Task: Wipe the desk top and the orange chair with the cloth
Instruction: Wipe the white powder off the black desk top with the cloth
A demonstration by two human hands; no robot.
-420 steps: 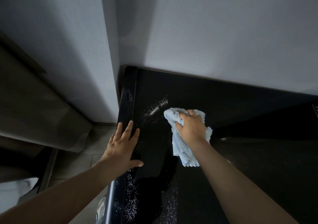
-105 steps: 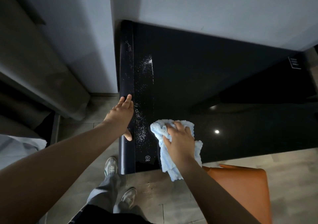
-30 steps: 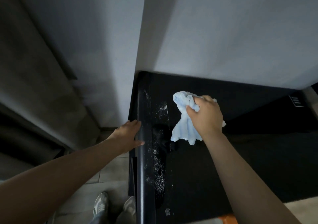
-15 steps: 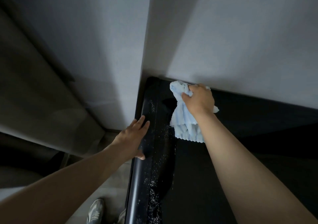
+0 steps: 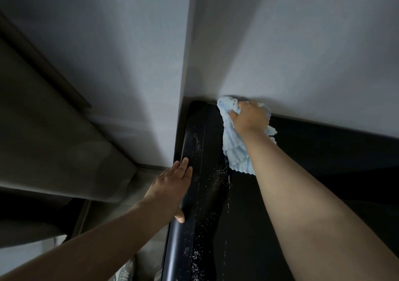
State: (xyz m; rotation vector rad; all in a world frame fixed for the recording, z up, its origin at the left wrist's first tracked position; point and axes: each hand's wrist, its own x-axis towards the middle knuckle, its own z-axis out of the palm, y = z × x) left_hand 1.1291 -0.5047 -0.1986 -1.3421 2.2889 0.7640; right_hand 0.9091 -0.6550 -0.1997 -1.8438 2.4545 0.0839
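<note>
Right hand (image 5: 248,116): fingertips buried in the folds of the cloth (image 5: 235,149), not countable.
Cloth: middle covered by that hand and its wrist. Only the upper-left bunch and the lower scalloped hem show.
Desk top (image 5: 323,151): cut by the right and bottom frame edges. A broad strip lies under the right forearm (image 5: 302,205).
Left hand (image 5: 170,185): palm faces down on the rounded desk edge, contact hidden.
Left forearm (image 5: 86,248): leaves the frame at lower left.
White specks (image 5: 218,172) on the desk's left strip: too small to identify.
Shoe (image 5: 124,274), bottom centre: cropped by the frame edge, left part behind the left forearm.
Lower left of frame: too dark to read.
</note>
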